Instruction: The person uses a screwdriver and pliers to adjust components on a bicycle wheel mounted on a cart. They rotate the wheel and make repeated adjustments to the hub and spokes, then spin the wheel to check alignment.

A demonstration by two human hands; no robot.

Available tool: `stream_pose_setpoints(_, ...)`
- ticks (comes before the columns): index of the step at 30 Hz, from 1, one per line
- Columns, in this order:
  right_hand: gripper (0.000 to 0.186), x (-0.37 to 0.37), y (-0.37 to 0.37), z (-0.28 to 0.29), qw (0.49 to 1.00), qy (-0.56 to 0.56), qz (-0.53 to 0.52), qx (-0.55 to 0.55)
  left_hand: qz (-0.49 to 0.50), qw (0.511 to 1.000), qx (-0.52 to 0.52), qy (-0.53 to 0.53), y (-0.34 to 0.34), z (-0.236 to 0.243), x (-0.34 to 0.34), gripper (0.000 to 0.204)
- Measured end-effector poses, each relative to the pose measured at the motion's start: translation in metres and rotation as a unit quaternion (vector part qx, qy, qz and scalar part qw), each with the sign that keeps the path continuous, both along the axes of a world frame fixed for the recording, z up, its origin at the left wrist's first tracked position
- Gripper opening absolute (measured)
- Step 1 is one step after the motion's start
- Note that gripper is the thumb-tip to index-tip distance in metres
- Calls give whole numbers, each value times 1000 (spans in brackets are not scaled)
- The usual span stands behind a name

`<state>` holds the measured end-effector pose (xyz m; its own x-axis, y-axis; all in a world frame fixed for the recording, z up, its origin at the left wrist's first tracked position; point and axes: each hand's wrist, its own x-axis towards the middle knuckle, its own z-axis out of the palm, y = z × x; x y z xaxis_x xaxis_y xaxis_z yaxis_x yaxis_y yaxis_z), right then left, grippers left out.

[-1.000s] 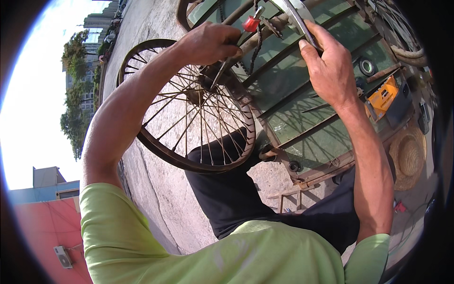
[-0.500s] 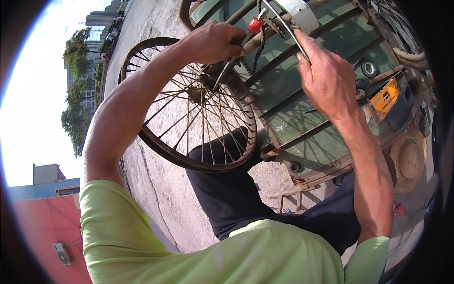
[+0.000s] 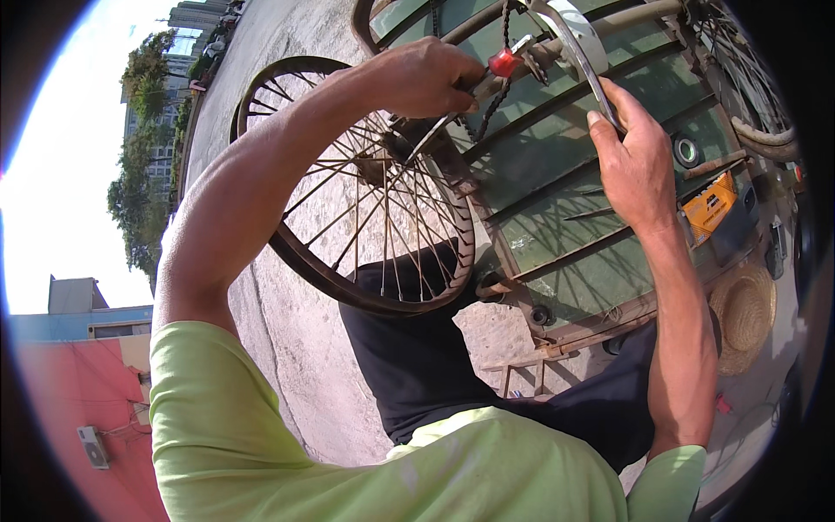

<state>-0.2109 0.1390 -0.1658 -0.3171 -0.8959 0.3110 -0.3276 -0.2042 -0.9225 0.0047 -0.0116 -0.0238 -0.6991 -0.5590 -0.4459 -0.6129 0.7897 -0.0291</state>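
Note:
My left hand [image 3: 435, 78] is curled round a thin metal bar [image 3: 429, 137] that slants down to the hub of a spoked wheel [image 3: 383, 304]. Its fingers hide part of that bar. Beside the fingertips is a red piece [image 3: 503, 63] with a silvery end, near a dark chain [image 3: 493, 109]. My right hand [image 3: 639, 157] grips the lower end of a curved grey metal bar [image 3: 576, 54], thumb on one side and fingers on the other. The spoked wheel stands to the left, its tyre in front of my dark-trousered leg.
Below the metalwork lies a green panelled surface [image 3: 565, 174] with dark slats. On it are a small ring [image 3: 686, 152] and an orange box [image 3: 709, 207]. A straw hat [image 3: 744, 317] lies at the right. Pale concrete ground [image 3: 287, 365] extends on the left.
My right hand and the curved bar have moved to the right. My left hand and the red piece have shifted slightly right too. The whole view has tilted a little.

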Motion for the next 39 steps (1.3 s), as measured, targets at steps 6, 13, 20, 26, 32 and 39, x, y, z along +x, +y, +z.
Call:
stream_pose_setpoints(6, 37, 3, -2, -2, 999, -37, 16, 29, 61, 997, -32, -22, -6, -6, -1, 36)
stream_pose_setpoints(13, 39, 6, -1, 3, 997, -21, 35, 61, -26, 998, 36, 34, 10, -5, -3, 32)
stream_pose_setpoints(20, 45, 6, -2, -4, 997, -9, 42, 65, -68, 993, -9, 94, 24, 16, -17, 29)
stream_pose_setpoints(26, 46, 11, 3, -9, 992, -48, 45, 104, -151, 965, 49, 208, 12, 42, -24, 28)
stream_pose_setpoints(32, 42, 26, -1, -11, 989, 2, 31, 141, -166, 964, 14, 208, 17, 70, -10, 27)
stream_pose_setpoints(39, 40, 30, -6, -28, 993, -20, 49, 102, -135, 963, -127, 197, 39, 81, -13, 33)
